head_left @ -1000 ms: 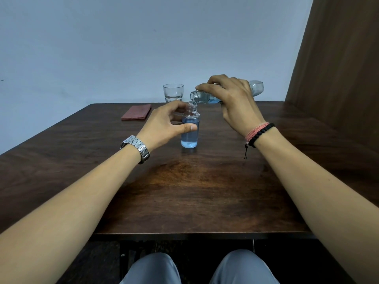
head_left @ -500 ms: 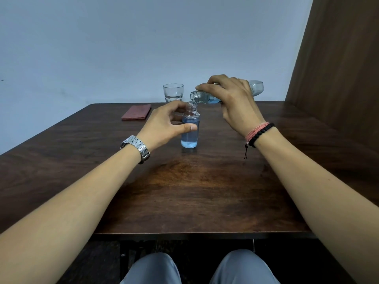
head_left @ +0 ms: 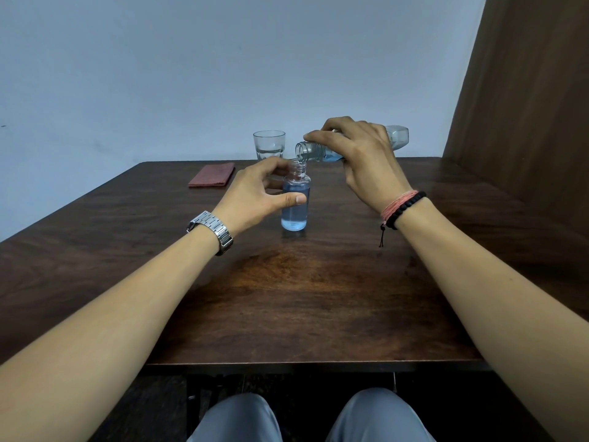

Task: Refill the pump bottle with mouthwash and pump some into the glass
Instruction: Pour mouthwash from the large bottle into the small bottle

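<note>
A small clear pump bottle point(head_left: 294, 215), uncapped and mostly full of blue mouthwash, stands upright at the middle of the table. My left hand point(head_left: 255, 194) grips its body between thumb and fingers. My right hand point(head_left: 360, 157) holds a larger clear mouthwash bottle point(head_left: 310, 151) tipped nearly flat, its open mouth just above the small bottle's neck, with a little blue liquid left inside. A clear glass point(head_left: 269, 144) stands behind, near the table's far edge. No pump head is in sight.
A folded dark red cloth point(head_left: 212, 179) lies at the back left of the dark wooden table point(head_left: 287, 298). A brown wooden panel point(head_left: 526, 106) rises on the right. My knees show below the table's near edge.
</note>
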